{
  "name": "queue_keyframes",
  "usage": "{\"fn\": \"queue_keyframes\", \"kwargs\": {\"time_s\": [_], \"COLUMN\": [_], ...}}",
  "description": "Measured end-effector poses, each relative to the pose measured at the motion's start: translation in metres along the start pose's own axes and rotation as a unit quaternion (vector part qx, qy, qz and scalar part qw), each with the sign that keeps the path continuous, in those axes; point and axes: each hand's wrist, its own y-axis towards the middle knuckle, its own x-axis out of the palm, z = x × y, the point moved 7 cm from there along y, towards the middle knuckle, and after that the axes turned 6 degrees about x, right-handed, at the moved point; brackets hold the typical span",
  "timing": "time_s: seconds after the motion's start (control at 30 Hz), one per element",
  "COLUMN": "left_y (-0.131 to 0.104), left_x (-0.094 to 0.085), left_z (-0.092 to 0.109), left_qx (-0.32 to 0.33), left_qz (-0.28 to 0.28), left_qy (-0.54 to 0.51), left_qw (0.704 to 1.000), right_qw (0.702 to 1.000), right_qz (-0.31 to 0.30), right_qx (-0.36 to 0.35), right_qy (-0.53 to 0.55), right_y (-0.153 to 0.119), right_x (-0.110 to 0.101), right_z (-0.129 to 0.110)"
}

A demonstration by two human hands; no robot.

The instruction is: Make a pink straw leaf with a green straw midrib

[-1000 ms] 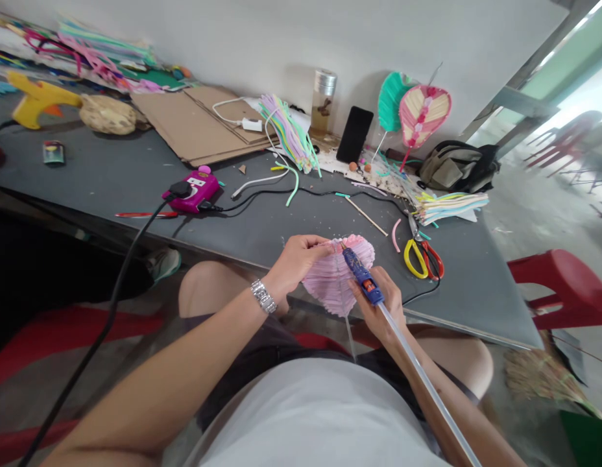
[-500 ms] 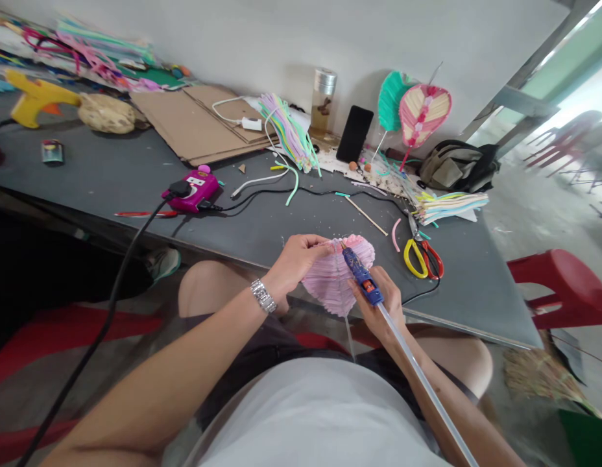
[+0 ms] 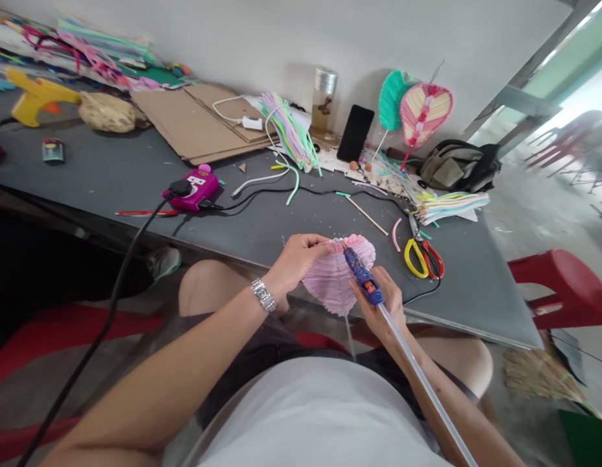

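A pink, ribbed, heart-shaped fan (image 3: 325, 279) with a thin stem is held over the table's front edge. My left hand (image 3: 301, 258) pinches its upper left part between thumb and fingers. My right hand (image 3: 385, 295) is wrapped round a blue glue gun (image 3: 362, 275), a long clear glue stick (image 3: 422, 383) running out of its back. The gun's nozzle points at the fan's upper edge, close to my left fingertips; whether it touches I cannot tell.
Pliers-like scissors (image 3: 420, 256) with yellow and red handles lie right of the fan. Behind are a purple power socket (image 3: 194, 191), cardboard sheets (image 3: 184, 123), pipe cleaner bundles (image 3: 291, 133), a bottle (image 3: 324, 100), a phone (image 3: 354, 133) and a yellow glue gun (image 3: 38, 97).
The glue gun's tip has shifted very slightly to the right along the fan's upper edge. Both hands keep their grips, and the fan stays almost still.
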Motion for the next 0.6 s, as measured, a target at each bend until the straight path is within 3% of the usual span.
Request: {"fn": "queue_keyframes", "kwargs": {"time_s": [0.6], "left_y": [0.003], "left_x": [-0.005], "left_z": [-0.008], "left_qx": [0.022], "left_qz": [0.008], "left_qy": [-0.040], "left_qw": [0.999], "right_qw": [0.999], "right_qz": [-0.029], "right_qx": [-0.005], "right_qy": [0.040], "right_y": [0.003], "right_x": [0.004], "right_z": [-0.014]}}
